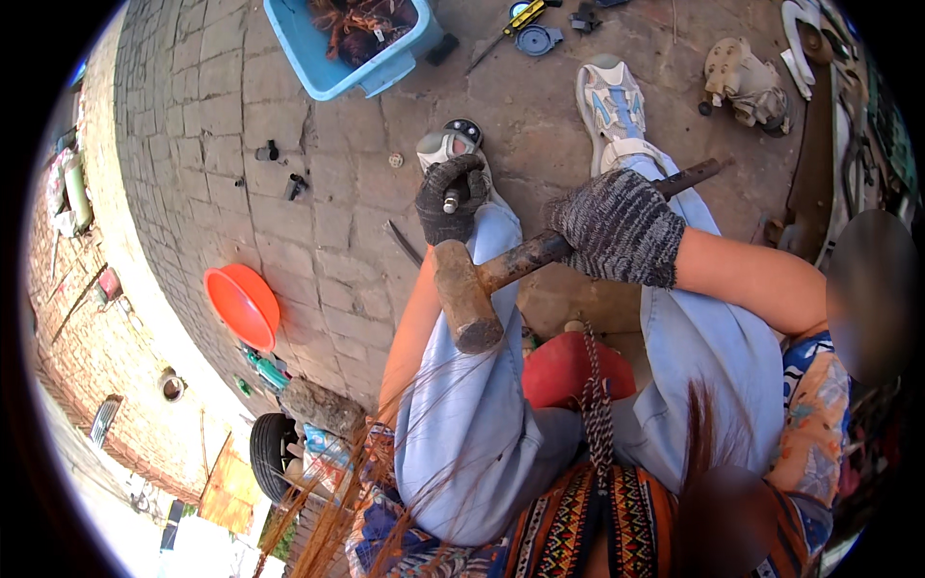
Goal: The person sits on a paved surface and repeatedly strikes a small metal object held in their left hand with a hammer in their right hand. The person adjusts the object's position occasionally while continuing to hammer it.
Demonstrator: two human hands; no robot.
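My right hand (617, 231), in a grey-black knitted glove, is closed round the dark handle of a sledgehammer (468, 297). The hammer lies level above my thighs, its worn steel head pointing left over my left knee. My left hand (449, 204), in a dark glove, is curled round a small metal cylinder (451, 200) whose shiny end shows between the fingers. That hand is in front of my left shoe, beyond the hammer head. A dark round part with holes (465, 130) sits at the toe of the left shoe.
A blue tub (395, 69) with reddish-brown scrap stands at the far side. An orange basin (241, 306) and small black parts (295, 186) lie left on the paving. A dirty metal casting (747, 82) and piled scrap (853, 125) are at right. Something red (568, 371) sits between my legs.
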